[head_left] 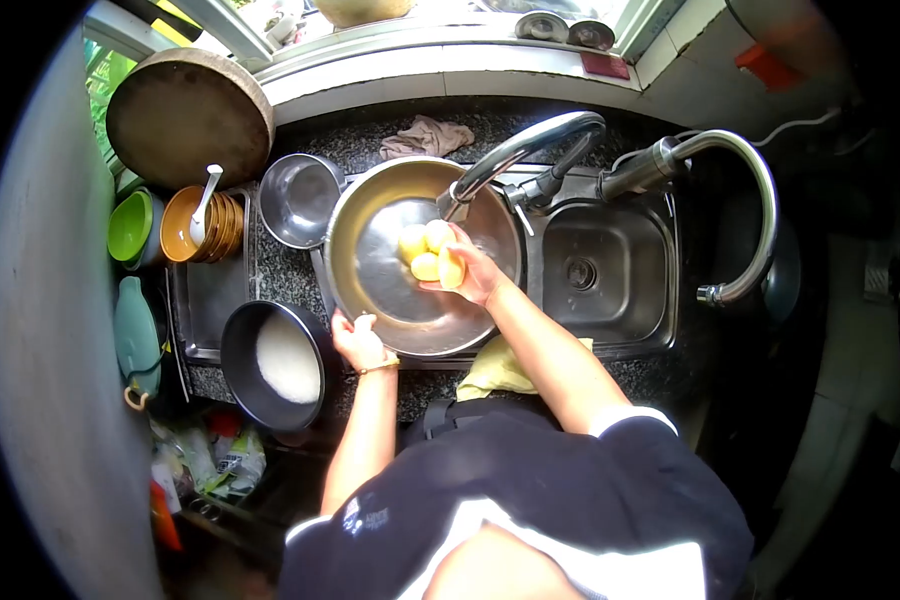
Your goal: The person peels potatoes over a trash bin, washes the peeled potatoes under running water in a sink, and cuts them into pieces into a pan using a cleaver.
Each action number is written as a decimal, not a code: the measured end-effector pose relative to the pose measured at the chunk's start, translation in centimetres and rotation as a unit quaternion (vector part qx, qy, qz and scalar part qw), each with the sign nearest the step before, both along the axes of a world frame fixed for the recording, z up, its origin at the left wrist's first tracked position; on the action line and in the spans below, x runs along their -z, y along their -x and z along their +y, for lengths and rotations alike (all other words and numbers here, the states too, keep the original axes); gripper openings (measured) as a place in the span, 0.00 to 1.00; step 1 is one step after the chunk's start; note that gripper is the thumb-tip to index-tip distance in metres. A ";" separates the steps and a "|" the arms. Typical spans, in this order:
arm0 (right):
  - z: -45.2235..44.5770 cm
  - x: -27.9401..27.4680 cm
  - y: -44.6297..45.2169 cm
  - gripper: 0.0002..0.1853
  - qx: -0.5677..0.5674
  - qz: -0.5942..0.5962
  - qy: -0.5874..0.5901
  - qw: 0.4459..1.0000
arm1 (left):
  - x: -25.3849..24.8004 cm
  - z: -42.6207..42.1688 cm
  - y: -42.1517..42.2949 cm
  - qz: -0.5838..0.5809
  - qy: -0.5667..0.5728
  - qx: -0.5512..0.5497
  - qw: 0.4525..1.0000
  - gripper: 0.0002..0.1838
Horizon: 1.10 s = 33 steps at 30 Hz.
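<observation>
A wide stainless steel basin rests over the left sink bowl. At its near left rim is my left hand, its fingers closed on the edge. My right hand reaches over the basin and cups several smooth yellow oval pieces that look like peeled potatoes. They sit right under the spout of the chrome faucet. Whether water is running is not clear.
Left of the basin stand a steel pot and a dark pot holding white rice. Stacked brown bowls with a white spoon lie farther left. A second faucet arches right of the smaller sink.
</observation>
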State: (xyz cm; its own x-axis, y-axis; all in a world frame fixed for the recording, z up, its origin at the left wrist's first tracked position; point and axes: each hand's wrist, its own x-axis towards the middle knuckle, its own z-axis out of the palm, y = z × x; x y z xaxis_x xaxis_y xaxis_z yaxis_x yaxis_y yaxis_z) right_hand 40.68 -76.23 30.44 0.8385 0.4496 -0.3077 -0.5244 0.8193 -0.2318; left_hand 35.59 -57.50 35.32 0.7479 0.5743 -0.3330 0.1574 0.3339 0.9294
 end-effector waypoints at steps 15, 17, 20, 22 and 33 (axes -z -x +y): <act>-3.7 2.7 2.5 0.19 -0.194 -0.160 0.688 0.681 | 12.7 1.5 -0.4 0.116 -0.192 0.043 0.974 0.21; -4.0 1.3 2.7 0.16 -0.189 -0.171 0.738 0.625 | 12.4 1.1 -0.1 0.053 -0.301 0.082 0.948 0.30; -4.7 0.4 3.1 0.15 -0.147 -0.185 0.760 0.605 | 7.3 0.8 1.6 0.057 -0.364 0.156 0.917 0.31; -5.2 0.8 3.3 0.12 -0.092 -0.210 0.779 0.584 | 6.7 1.0 2.2 0.010 -0.428 0.228 0.874 0.27; -3.6 -7.6 6.0 0.20 0.049 -0.164 0.822 0.543 | 5.2 -5.6 -5.9 0.063 -0.585 0.592 0.550 0.36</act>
